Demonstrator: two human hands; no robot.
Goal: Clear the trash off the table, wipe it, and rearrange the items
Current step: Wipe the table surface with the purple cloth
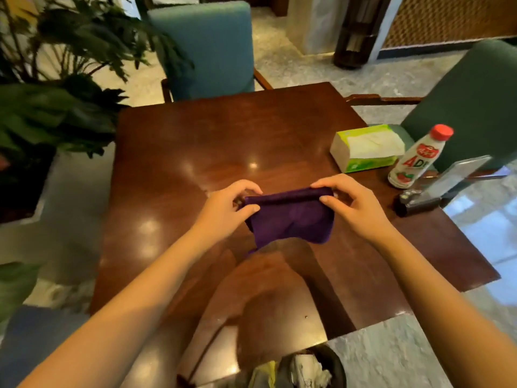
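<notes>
Folded purple cloth [291, 217] held above the glossy brown table [195, 141], left hand [226, 208] and right hand [352, 205] fingers pinching its top corners, tissue box [366, 148] and red-capped bottle [414, 158] right of the cloth, teal chair [207, 49] beyond, marble floor [291, 63].

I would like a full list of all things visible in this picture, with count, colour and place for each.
wooden table: 1, dark brown, centre
purple cloth: 1, purple, held above the table
soft tissue pack: 1, green and white, table's right side
plastic bottle with red cap: 1, white, right of the tissue pack
clear plastic sign stand: 1, black base, table's right edge
blue upholstered chair: 1, far side
green upholstered chair: 1, right side
leafy plant: 1, dark green, left
black trash bin: 1, bottom edge, crumpled trash inside
left hand: 1, pinches the cloth's left end
right hand: 1, pinches the cloth's right end
</notes>
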